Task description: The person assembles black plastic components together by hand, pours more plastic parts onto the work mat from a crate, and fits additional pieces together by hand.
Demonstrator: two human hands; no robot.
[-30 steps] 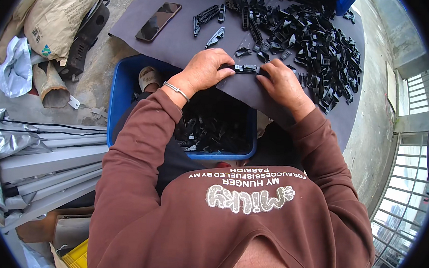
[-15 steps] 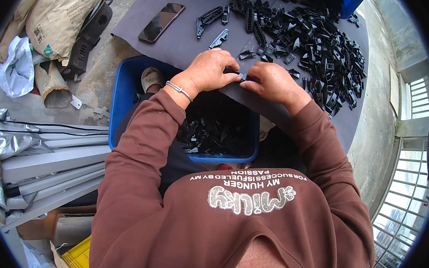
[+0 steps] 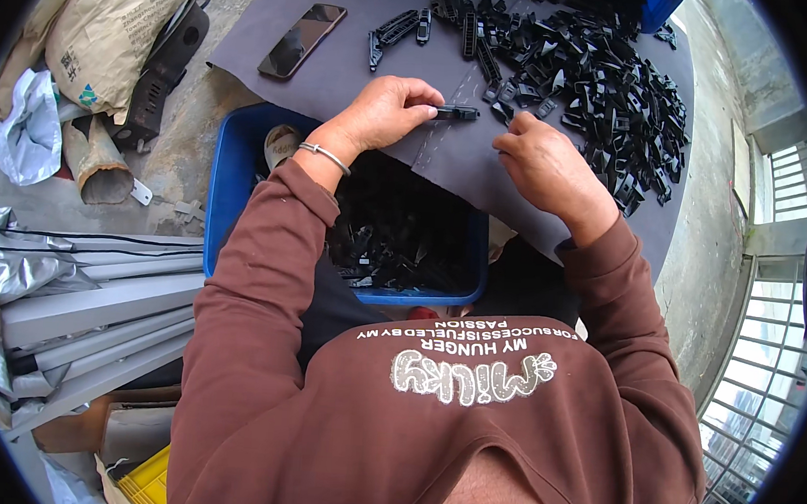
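Note:
My left hand (image 3: 386,112) pinches a small black plastic part (image 3: 456,113) just above the dark grey mat (image 3: 360,60). My right hand (image 3: 543,163) rests a little to the right of that part, fingers curled and holding nothing that I can see. A big heap of similar black plastic parts (image 3: 599,70) lies on the mat beyond my right hand. Below my hands, at my lap, a blue bin (image 3: 232,177) holds many more black parts.
A black phone (image 3: 302,40) lies on the mat's left end, with a few joined black parts (image 3: 399,28) beside it. Paper sacks (image 3: 103,30), a black moulded piece (image 3: 166,62) and grey metal bars (image 3: 96,298) lie at the left. A railing (image 3: 756,384) runs along the right.
My hands were together on one part; they have separated. The left keeps the part and has shifted up slightly, and the right has drawn away to the right.

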